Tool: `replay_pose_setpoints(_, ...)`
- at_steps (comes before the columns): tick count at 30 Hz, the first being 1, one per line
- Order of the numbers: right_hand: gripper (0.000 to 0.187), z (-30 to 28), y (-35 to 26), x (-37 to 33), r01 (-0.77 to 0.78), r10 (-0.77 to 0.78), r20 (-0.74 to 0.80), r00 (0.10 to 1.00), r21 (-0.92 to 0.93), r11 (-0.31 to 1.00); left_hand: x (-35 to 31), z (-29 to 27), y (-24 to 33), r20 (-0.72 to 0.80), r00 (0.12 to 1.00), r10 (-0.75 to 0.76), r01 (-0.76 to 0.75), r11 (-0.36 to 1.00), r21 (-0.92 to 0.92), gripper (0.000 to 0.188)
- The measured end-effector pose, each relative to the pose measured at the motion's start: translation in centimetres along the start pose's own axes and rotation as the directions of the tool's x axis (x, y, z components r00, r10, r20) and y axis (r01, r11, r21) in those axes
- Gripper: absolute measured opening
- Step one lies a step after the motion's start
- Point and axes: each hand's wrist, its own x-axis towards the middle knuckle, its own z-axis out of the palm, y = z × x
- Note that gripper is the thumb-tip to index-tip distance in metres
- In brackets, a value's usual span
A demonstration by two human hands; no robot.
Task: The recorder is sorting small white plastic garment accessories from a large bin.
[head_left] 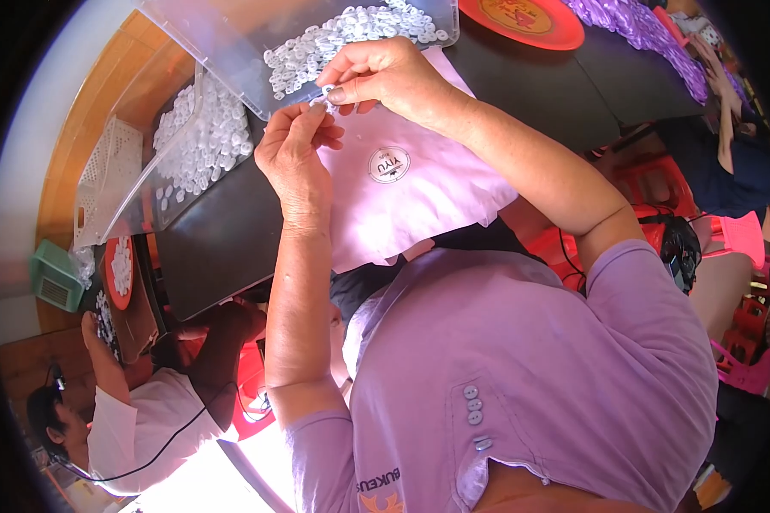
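Observation:
My left hand (294,158) and my right hand (395,79) meet over the near edge of a clear plastic bin. Fingertips of both are closed in a pinch on small white plastic pieces (326,101); one looks ring-shaped, and the fingers partly cover them. Beneath my hands a pink cloth (419,201) with a round printed badge spreads from the table down over my lap. Many small white ring-like pieces (351,43) lie in the bin just beyond my right hand. Left of my left hand, another heap of white pieces (204,128) fills a second clear bin (133,201).
On the dark table (222,244) a red round tray (539,26) stands at the far right, near shiny purple packets (637,38). At left, a co-worker in a white shirt (150,419) sits by an orange plate (121,272) and a green basket (57,275). Red stools (654,184) stand at right.

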Motion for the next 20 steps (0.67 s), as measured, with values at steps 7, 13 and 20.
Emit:
replay_pose_setpoints(7,0.015,0.31,-0.2,-0.1,-0.016,0.016,0.015,1.0,-0.01,1.0,-0.08,0.1,-0.07,0.035,0.999,0.032,-0.032,0.999,-0.002,0.012)
replay_pose_setpoints(13,0.017,0.16,-0.12,-0.03,-0.127,0.125,0.02,0.992,0.162,0.979,-0.02,-0.09,-0.1,0.039,0.999,0.016,-0.015,1.0,-0.021,0.014)
replay_pose_setpoints(20,0.021,0.36,-0.5,-0.25,-0.118,0.117,0.015,0.993,0.064,0.991,-0.15,0.03,-0.11,0.076,0.997,0.022,-0.023,1.0,0.009,0.019)
